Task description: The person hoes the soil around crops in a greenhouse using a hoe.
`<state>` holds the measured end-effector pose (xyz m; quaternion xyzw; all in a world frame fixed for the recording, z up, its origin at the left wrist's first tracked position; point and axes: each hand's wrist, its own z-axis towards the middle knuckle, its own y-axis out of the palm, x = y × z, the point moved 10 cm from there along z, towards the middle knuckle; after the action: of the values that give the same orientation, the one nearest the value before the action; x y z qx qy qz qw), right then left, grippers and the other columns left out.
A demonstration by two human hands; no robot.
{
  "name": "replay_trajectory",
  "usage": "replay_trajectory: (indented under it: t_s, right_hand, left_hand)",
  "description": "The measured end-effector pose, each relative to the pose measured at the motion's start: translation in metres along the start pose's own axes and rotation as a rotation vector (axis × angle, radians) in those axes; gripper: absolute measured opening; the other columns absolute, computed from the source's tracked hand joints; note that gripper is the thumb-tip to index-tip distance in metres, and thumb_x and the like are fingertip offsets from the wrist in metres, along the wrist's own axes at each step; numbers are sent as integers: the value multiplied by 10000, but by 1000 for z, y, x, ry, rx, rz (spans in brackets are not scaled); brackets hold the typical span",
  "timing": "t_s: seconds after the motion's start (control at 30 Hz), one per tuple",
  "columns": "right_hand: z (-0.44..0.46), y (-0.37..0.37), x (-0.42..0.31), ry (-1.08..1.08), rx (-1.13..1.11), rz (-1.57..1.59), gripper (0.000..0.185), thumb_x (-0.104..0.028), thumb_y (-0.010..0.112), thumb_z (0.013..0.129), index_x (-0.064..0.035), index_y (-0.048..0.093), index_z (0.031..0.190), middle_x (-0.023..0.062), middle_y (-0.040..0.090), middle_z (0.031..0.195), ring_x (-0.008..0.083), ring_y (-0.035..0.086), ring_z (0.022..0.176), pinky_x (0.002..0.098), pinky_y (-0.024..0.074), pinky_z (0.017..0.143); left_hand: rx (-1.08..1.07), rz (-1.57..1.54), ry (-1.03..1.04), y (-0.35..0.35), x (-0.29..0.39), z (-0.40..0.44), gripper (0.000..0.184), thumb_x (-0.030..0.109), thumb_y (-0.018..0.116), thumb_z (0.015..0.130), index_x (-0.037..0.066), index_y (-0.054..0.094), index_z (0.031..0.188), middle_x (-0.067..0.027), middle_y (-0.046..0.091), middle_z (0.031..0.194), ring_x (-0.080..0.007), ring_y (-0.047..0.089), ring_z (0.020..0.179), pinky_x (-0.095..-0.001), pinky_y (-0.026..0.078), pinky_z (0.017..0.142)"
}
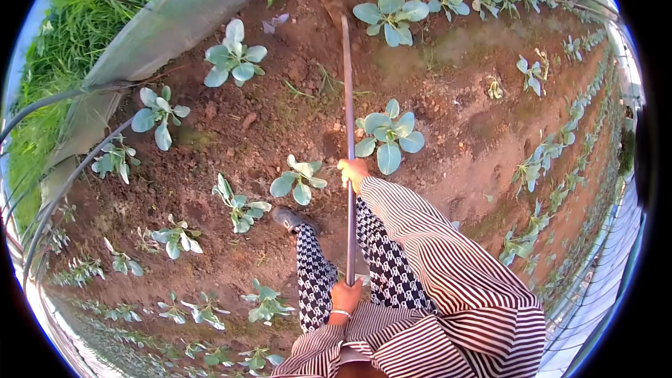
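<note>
Pole point(349, 91) in both hands point(355, 173), plants point(390, 138) in soil point(455, 161)

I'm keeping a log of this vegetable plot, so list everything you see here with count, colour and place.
Leafy plants: dozens, too many to count, bluish green, across the plot
Soil: one plot, reddish brown, under the plants
Grass: one thick stand, bright green, upper left
Barrier: one, grey, between grass and soil
Tubes: several, dark grey, left side
Sheeting: uncounted, whitish, lower right edge
Pole: one, brown to purplish grey, centre, far end at the soil
Bracelet: one, pale, left wrist
Striped top: one, dark and pale, lower centre
Trousers: one pair, black and white, below centre
Shoe: one visible, grey, left foot
Right hand: one, bare, higher on the pole
Left hand: one, bare, lower on the pole
</note>
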<state>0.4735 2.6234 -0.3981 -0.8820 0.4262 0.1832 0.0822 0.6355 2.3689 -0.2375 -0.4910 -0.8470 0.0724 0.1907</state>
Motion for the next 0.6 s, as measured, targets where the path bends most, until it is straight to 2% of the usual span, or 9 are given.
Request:
replay_trajectory:
  t_s: [0.1,0.2,0.3,0.37,0.4,0.47,0.5,0.53,0.6]
  right_hand:
    - [-36,4,16,180,-79,15,200,-129,608,754,-97,450,635,-19,352,459,109,335,352,287,305,350]
    - [-46,16,7,126,-181,97,167,-143,587,780,-87,457,691,-47,332,451,86,310,345,280,295,352]
    - [-30,35,-41,-15,-188,90,155,-113,573,770,-58,459,681,-14,357,438,104,340,311,293,296,305]
    - [22,34,-54,-50,-154,94,168,-100,578,756,-48,464,644,17,374,428,138,353,298,320,298,290]
    - [43,29,-53,-57,-138,83,182,-95,584,746,-44,464,618,29,384,428,152,362,297,332,299,285]
    - [59,-2,-23,32,-14,-40,206,-87,599,721,-28,469,573,56,412,432,181,398,302,346,324,283]
    - [50,-12,-12,10,41,-132,199,-81,613,700,-10,486,564,75,430,435,194,426,308,357,347,283]
    - [32,-11,-3,21,7,-44,173,-85,609,739,-26,500,618,42,423,443,159,385,297,326,326,280]
    - [-10,-16,15,46,24,-51,157,-108,608,750,-38,507,651,26,408,447,147,380,312,323,329,301]
  left_hand:
    - [3,2,9,-3,-6,-21,419,415,651,728,2,657,800,-200,628,657,-337,646,666,-416,497,615]
    - [107,-29,7,-2,-20,-6,385,364,644,740,5,648,880,-196,637,685,-329,650,670,-416,499,634]
    - [135,-48,46,-4,-4,43,382,341,644,757,-16,625,891,-230,633,732,-375,638,692,-431,499,637]
    - [144,-14,57,0,22,73,415,356,647,765,-47,607,852,-257,624,737,-394,632,704,-434,500,648]
    - [74,-21,11,13,17,75,447,375,650,754,-59,605,846,-265,620,734,-398,631,709,-437,502,648]
    - [-45,-40,-81,43,8,62,510,413,656,732,-84,602,835,-282,612,727,-408,631,720,-443,506,647]
    - [12,33,-18,39,10,43,517,432,662,709,-77,618,783,-276,616,717,-398,636,710,-433,511,648]
    - [-3,35,-31,33,5,28,508,431,661,708,-72,622,765,-273,616,711,-394,638,706,-430,510,651]
    - [-40,49,-61,14,-7,-13,493,429,660,707,-62,630,729,-266,617,698,-385,640,699,-425,508,657]
